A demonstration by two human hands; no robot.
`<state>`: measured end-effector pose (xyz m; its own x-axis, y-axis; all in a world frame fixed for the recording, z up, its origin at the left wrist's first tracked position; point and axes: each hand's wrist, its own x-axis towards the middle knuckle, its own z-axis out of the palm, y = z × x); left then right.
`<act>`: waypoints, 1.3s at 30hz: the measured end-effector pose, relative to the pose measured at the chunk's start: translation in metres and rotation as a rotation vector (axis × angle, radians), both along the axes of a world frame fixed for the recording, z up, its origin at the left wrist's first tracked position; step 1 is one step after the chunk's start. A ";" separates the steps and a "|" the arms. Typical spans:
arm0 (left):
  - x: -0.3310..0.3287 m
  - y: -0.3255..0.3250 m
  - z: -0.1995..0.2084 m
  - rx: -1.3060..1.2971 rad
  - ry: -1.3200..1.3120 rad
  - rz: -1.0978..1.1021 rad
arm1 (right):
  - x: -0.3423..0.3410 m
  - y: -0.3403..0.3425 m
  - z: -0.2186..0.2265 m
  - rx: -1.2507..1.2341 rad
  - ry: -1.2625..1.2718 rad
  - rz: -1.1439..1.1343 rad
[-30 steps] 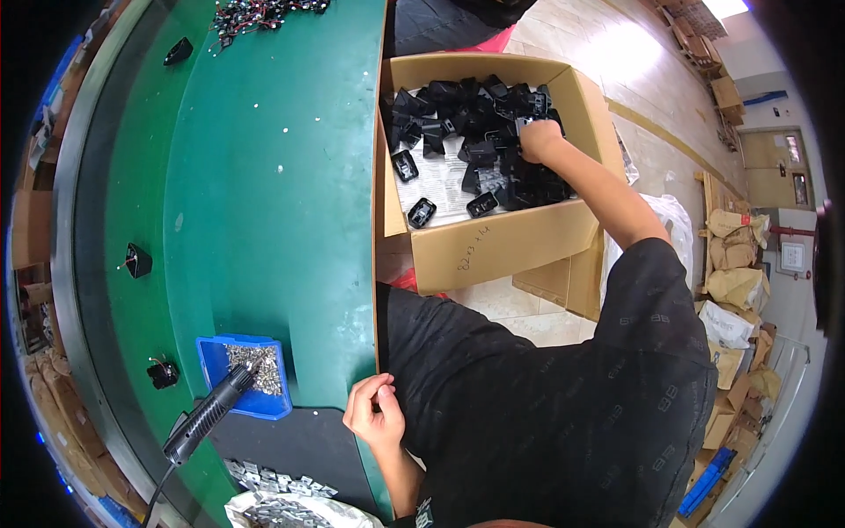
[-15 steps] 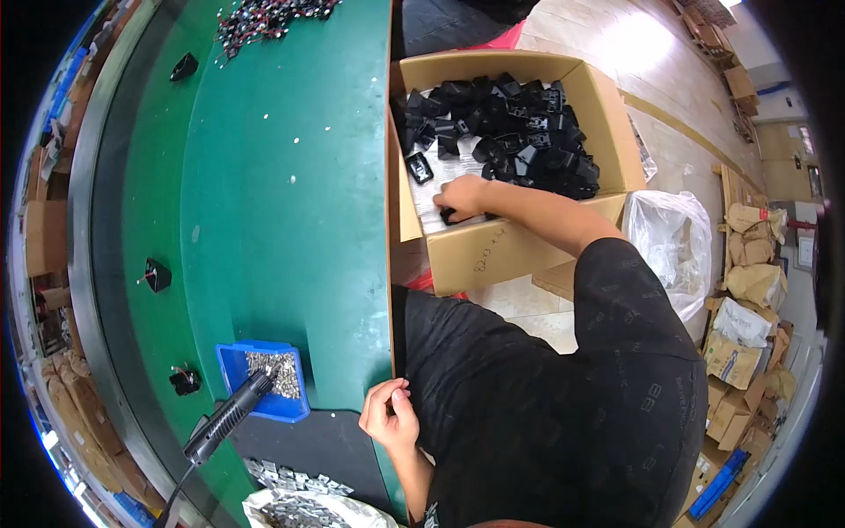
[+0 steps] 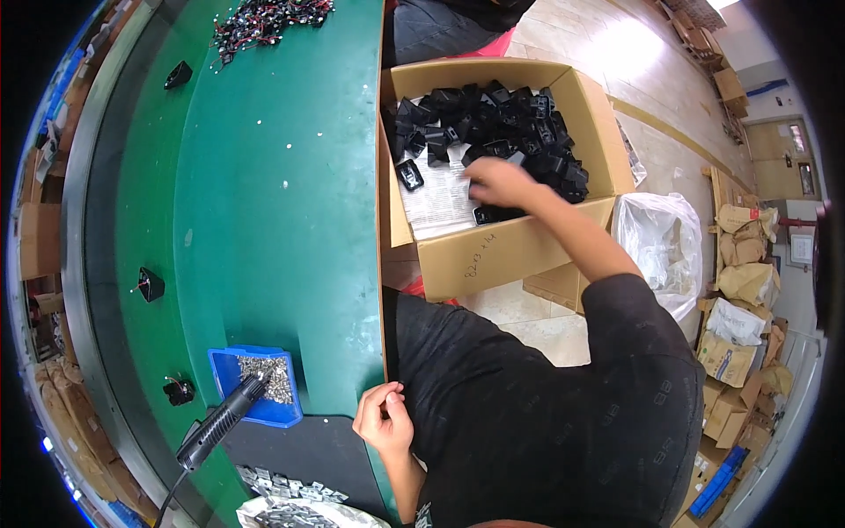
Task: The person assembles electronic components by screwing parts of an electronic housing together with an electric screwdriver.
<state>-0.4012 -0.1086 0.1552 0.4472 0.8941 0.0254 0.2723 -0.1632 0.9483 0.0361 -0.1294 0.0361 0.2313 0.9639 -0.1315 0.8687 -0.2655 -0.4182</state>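
My right hand [image 3: 500,182] reaches into the open cardboard box [image 3: 502,260], over black plastic housings [image 3: 475,114] heaped on a paper layer. Motion blurs its fingers, so I cannot see whether they hold a piece. Just below the hand lies one black housing [image 3: 487,215] by the box's near wall; a single housing [image 3: 409,175] sits apart on the paper to the left. My left hand [image 3: 385,419] rests at the edge of the green table [image 3: 264,238], its fingers curled and nothing visible in them.
A blue tray [image 3: 287,415] of small metal screws stands on the table, with a black electric screwdriver [image 3: 216,431] over it. Black housings with wires [image 3: 151,284] line the far side. Metal pieces [image 3: 290,487] spill by a white bag. Another person's dark-clothed leg [image 3: 444,31] is beyond the box.
My right hand has moved rightward inside the box, away from the left part of the paper, which now shows bare. My left hand keeps its place. The whole view has shifted slightly.
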 end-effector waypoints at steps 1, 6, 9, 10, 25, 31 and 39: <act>0.001 -0.001 0.000 0.003 0.005 0.003 | -0.014 0.013 -0.019 -0.067 0.067 0.169; 0.000 -0.002 0.000 0.013 0.030 0.019 | -0.070 0.078 -0.058 -0.329 -0.166 0.389; 0.004 -0.004 0.005 -0.065 0.016 0.103 | -0.066 0.079 -0.074 -0.295 -0.199 0.398; 0.003 -0.003 0.004 -0.052 0.017 0.110 | -0.065 0.079 -0.077 -0.274 -0.170 0.398; 0.002 -0.002 0.002 -0.004 0.003 0.046 | -0.005 0.010 0.004 0.183 0.561 -0.340; 0.004 -0.002 0.004 -0.003 -0.014 0.044 | 0.006 -0.012 0.028 0.265 0.713 -0.411; 0.002 -0.002 0.003 0.011 0.001 0.013 | 0.001 -0.025 0.065 0.273 0.680 -0.305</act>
